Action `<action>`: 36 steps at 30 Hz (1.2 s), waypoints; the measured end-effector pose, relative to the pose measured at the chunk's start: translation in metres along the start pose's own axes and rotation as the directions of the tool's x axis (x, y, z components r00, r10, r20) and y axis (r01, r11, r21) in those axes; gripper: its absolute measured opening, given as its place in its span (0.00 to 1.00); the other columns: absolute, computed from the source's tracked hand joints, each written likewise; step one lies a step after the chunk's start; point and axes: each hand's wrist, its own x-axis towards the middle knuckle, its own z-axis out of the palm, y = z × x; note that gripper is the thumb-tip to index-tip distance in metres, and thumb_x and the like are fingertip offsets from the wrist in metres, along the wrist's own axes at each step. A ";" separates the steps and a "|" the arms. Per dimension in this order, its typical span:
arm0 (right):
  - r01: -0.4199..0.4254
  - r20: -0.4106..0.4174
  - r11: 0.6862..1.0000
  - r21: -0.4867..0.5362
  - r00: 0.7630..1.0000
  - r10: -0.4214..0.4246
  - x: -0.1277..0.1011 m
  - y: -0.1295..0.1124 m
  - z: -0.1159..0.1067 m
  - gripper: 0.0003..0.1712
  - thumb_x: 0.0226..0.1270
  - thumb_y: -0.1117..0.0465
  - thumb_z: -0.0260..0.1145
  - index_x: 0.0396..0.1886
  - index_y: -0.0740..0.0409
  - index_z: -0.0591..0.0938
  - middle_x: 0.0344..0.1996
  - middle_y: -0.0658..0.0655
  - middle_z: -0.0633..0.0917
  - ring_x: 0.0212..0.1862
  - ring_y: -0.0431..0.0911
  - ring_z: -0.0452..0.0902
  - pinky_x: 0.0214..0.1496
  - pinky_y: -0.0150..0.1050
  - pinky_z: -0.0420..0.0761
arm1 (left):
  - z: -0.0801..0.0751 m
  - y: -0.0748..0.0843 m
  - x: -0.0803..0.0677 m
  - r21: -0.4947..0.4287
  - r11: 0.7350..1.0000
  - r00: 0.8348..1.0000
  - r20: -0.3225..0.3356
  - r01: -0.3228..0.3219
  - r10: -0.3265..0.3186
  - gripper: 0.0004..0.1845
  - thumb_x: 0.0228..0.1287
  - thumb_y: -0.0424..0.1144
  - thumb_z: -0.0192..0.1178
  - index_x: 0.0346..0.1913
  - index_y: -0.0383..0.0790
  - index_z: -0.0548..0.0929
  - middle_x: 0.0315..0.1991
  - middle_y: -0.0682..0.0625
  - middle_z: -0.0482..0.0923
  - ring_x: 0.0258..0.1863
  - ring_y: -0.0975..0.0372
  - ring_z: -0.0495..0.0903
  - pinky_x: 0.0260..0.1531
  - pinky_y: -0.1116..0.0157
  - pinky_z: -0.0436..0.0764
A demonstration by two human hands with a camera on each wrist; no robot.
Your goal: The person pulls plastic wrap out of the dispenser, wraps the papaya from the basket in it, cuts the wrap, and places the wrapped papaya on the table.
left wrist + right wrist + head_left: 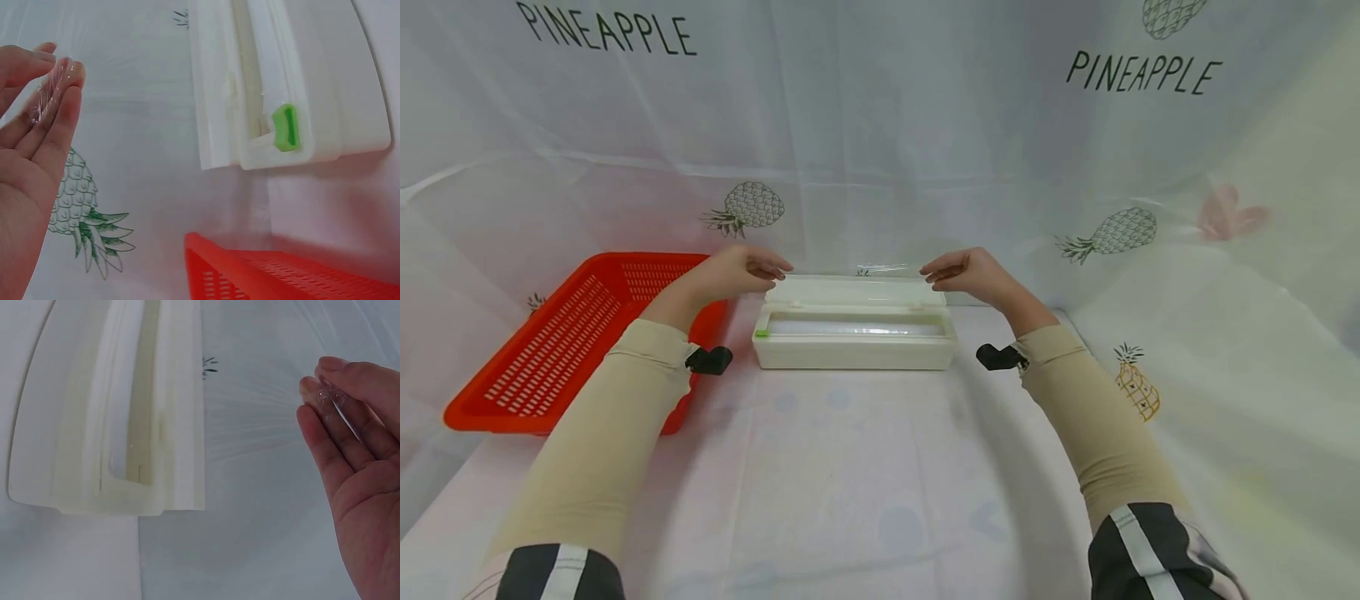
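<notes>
A white cling-film dispenser box (pixel 854 337) lies on the cloth-covered surface (pixel 850 467) with its lid (pixel 850 291) thrown open toward the far side. Its long axis runs crosswise, from the left hand's side to the right hand's side, and the open trough faces up. A small green slider (pixel 762 334) sits at the end of the box nearest the left hand; the left wrist view shows it (pixel 285 128) seated in the track at that end.

Both hands hover just above the far edge of the open lid, one at each end. The left hand (pixel 741 271) has its fingers (pixel 59 94) nearly straight and pressed together with the thumb, pinching a crumpled bit of clear film (pixel 50 90). The right hand (pixel 970 271) does the same at the other end: its fingers (pixel 319 425) close lightly on the thumb with the film's edge (pixel 334 400) caught between them. Between the two sets of fingers the film (pixel 887 269) stretches as a thin clear band, parallel to the box's length and just past the lid.

Beyond the left hand, well out from its fingers, lies a red perforated basket (pixel 572 342), touching the forearm's sleeve. A pineapple-printed cloth (pixel 880 125) hangs behind everything.
</notes>
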 end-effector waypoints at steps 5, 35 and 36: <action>0.003 -0.016 1.000 -0.008 1.000 -0.003 0.002 -0.007 -0.004 0.17 0.62 0.70 0.69 0.51 0.65 0.84 0.50 0.60 0.84 0.56 0.56 0.78 0.52 0.37 0.80 | -0.004 0.008 -0.005 0.052 0.998 1.000 -0.002 -0.020 0.020 0.19 0.68 0.28 0.57 0.60 0.36 0.79 0.58 0.38 0.77 0.58 0.48 0.75 0.55 0.52 0.77; 0.118 -0.184 0.993 0.006 0.976 -0.115 -0.011 -0.043 -0.020 0.17 0.63 0.69 0.69 0.53 0.62 0.84 0.49 0.54 0.85 0.49 0.45 0.81 0.56 0.45 0.78 | -0.019 0.051 -0.015 0.077 0.993 0.977 -0.185 -0.091 0.103 0.26 0.61 0.43 0.69 0.62 0.41 0.79 0.58 0.46 0.76 0.56 0.53 0.74 0.55 0.56 0.76; 0.121 -0.193 0.993 0.003 0.974 -0.119 -0.012 -0.044 -0.020 0.17 0.63 0.68 0.69 0.53 0.62 0.84 0.49 0.55 0.85 0.49 0.45 0.80 0.56 0.44 0.78 | -0.019 0.053 -0.015 0.084 0.992 0.976 -0.188 -0.096 0.111 0.26 0.62 0.42 0.68 0.62 0.41 0.79 0.58 0.46 0.76 0.56 0.53 0.73 0.55 0.55 0.76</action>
